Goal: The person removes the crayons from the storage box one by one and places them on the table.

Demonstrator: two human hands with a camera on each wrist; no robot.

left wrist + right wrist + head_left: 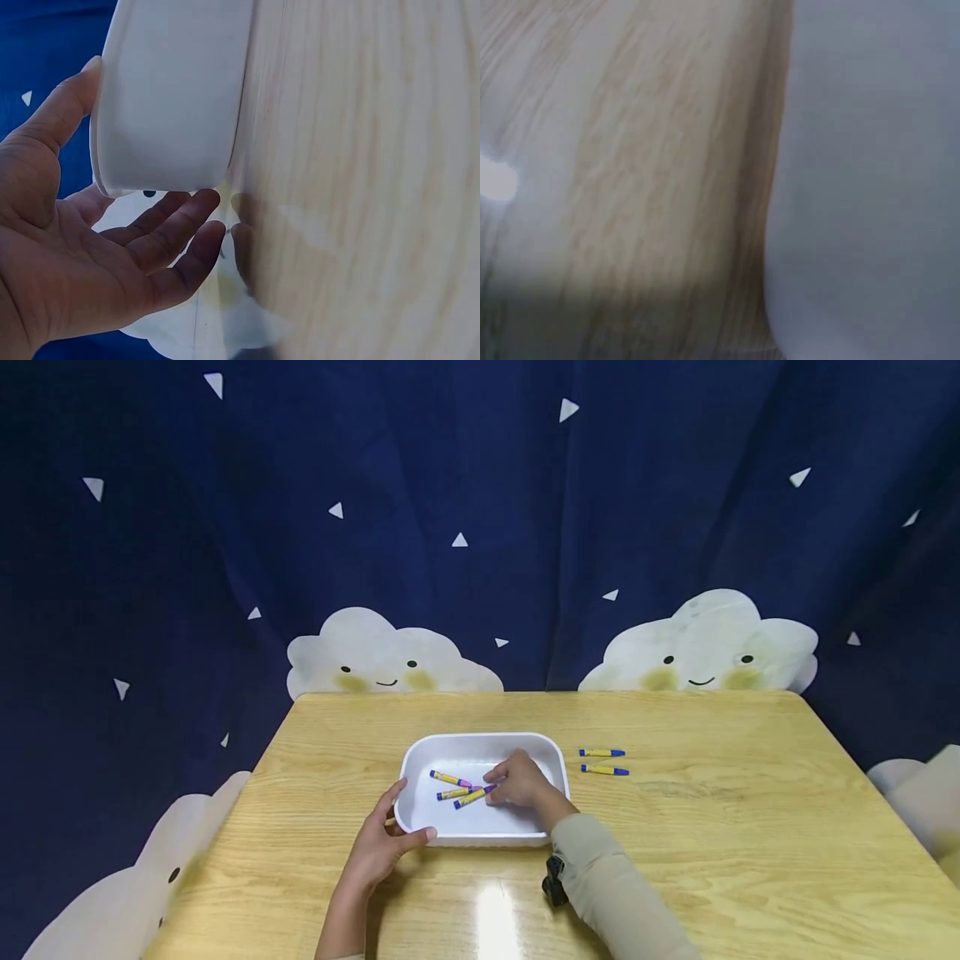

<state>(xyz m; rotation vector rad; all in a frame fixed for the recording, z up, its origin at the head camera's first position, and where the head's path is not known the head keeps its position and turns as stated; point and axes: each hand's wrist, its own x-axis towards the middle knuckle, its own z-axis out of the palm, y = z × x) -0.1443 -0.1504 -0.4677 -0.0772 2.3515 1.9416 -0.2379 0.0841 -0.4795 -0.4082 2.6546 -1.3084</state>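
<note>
In the head view a white tray point(480, 840) stands on the table. Inside it lie a crayon with a pink tip point(450, 778), a second crayon point(453, 793) with its tip overlapped, and a purple-tipped crayon point(474, 797). My left hand point(377, 847) grips the tray's near left corner, thumb on the front rim and fingers along the left end. In the left wrist view this left hand point(112, 247) spans the tray's end wall point(172, 97). My right hand point(520, 781) reaches into the tray, index finger and thumb spread apart around the purple tip.
Two yellow crayons with blue ends, a far one point(602, 752) and a near one point(604, 770), lie on the wooden table point(712, 843) right of the tray. A dark blue curtain point(480, 460) with clouds hangs behind. The right wrist view shows only tray wall point(862, 180) and table.
</note>
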